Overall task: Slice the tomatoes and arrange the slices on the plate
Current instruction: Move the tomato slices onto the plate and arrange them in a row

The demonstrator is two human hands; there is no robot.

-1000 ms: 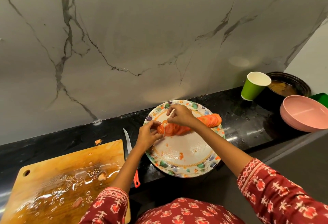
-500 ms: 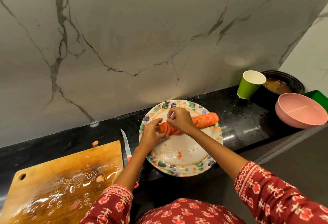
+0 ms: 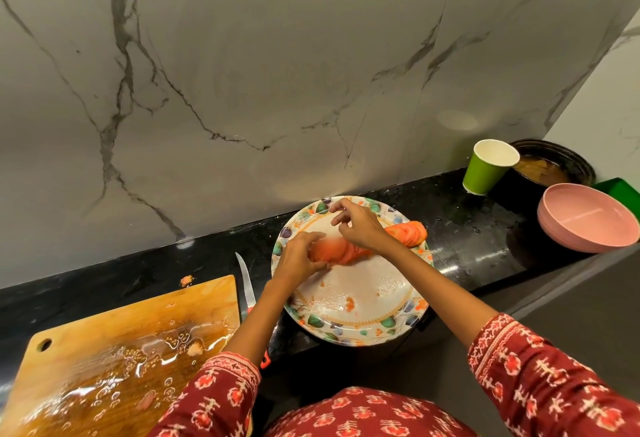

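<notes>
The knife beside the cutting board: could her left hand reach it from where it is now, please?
Probably yes. The knife lies on the counter between the cutting board and the plate, just left of her left hand, with its blade uncovered. Her own forearm hides the handle, and the hand is busy with tomato slices.

Both forearms reach forward over the worktop's near edge, converging. The left hand (image 3: 300,256) curls its fingers inward, thumb low. The right hand (image 3: 358,228) arches just beside it, fingertips bent and loosely spread.
</notes>
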